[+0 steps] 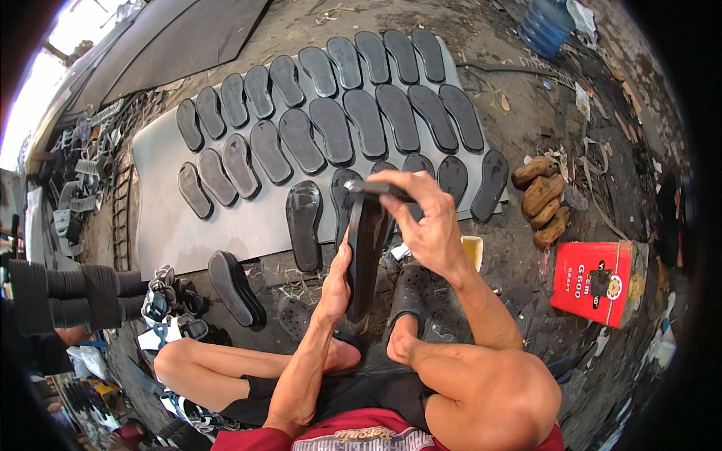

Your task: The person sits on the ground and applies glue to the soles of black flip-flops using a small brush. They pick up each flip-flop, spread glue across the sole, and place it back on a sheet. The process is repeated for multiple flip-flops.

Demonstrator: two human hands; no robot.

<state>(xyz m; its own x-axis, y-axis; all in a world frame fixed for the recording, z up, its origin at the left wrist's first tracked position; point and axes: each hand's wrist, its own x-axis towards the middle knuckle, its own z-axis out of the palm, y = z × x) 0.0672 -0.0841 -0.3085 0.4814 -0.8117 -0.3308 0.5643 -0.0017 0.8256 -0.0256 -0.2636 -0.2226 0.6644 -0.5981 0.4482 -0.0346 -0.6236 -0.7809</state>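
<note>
My left hand (336, 286) grips a thick black sandal sole (364, 263), held on edge between my knees. In my right hand (430, 225) is a flat, dark tool (376, 189) with a pale tip, at the top end of that sole. Motion blurs the tool, and I cannot make out its exact kind. Beyond my hands, rows of black soles lie on a grey sheet (169, 233); the held sole and my right hand hide part of the nearest row. One nearer sole (304, 225) looks wet and shiny. Another thick sole (235, 289) rests on the ground left of my feet.
At right stands a red tin (592, 283), with wooden shoe lasts (543, 197) beyond it. A small yellow container (472, 251) sits behind my right wrist. Stacked dark soles (71, 297) and sandals (162, 297) are at left. A blue water jug (546, 28) stands far right.
</note>
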